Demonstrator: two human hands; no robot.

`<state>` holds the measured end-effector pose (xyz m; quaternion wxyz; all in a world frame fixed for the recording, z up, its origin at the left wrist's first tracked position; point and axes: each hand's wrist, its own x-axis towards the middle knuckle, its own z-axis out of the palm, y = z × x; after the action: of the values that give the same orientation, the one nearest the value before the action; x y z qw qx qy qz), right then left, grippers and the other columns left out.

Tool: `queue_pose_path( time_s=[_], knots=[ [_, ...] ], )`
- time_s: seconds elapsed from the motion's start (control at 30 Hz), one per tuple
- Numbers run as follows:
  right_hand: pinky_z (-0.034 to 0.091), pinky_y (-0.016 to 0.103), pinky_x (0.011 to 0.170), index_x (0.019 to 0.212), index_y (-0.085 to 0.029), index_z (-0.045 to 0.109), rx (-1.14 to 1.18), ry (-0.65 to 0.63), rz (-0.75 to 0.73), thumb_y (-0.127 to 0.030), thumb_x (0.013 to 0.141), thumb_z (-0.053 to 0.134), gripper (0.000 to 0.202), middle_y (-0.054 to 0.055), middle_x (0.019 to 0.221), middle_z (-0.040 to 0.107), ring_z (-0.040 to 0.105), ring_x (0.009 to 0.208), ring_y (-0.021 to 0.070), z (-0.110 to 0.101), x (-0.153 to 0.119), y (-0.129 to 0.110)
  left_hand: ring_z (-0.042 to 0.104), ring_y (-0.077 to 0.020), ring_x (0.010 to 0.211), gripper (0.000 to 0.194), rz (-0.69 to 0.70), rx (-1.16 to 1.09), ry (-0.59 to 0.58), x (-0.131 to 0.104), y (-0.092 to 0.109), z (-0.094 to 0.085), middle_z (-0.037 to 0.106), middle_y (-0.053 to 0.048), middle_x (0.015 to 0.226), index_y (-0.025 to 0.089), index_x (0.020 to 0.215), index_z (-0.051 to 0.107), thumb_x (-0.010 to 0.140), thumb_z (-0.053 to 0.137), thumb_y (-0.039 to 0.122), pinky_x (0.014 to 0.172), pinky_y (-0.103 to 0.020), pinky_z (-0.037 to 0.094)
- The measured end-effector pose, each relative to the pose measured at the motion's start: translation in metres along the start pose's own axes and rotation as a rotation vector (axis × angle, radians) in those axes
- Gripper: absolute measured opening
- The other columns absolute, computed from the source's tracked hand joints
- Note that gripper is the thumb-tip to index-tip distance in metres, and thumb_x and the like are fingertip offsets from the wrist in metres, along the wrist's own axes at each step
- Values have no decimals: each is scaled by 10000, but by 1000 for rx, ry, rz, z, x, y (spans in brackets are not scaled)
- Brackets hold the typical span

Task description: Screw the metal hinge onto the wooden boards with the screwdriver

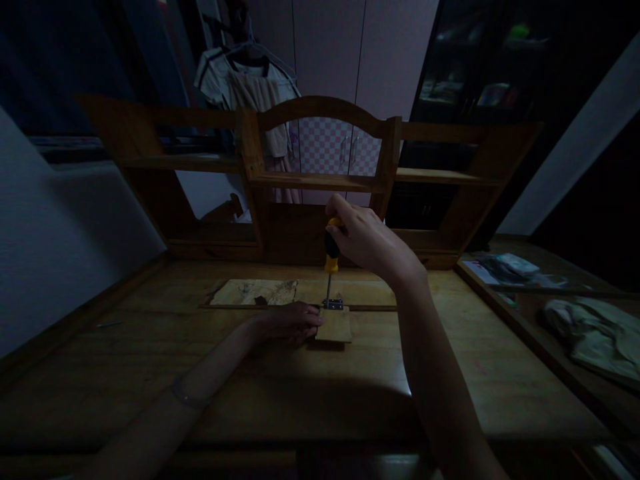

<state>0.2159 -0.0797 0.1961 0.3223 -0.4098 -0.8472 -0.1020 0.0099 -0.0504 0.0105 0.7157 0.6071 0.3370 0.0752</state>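
Gripping the screwdriver at the hinge with my right hand and the small board with my left hand, I judge this screw-turning needs steady pressure.

There was one left hand and one right hand, two in all; one screwdriver; one metal hinge; one small wood block; one long board; one wristband; one slim stick; one wooden shelf unit; one surface; two checkered doors bore two handles.
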Motion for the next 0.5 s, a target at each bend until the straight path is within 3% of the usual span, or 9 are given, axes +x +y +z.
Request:
queue_pose_path(
  time_s=[0.33,0.5],
  knots=[
    [390,269,768,1089,-130,560,3,-34,21,-3,868,453,276,79,976,607,578,886,196,-1,2,1,468,-72,437,340,-7,-37,0,3,-3,-1,523,3,675,157,788,474,832,662,437,385,-184,340],
    [405,285,776,1099,-157,589,-13,-9,19,-103,923,536,192,73,998,587,568,850,193,0,1,5,476,-72,446,345,-13,-38,-11,3,-3,-2,523,5,683,154,799,473,826,671,435,397,-185,359]
  ],
)
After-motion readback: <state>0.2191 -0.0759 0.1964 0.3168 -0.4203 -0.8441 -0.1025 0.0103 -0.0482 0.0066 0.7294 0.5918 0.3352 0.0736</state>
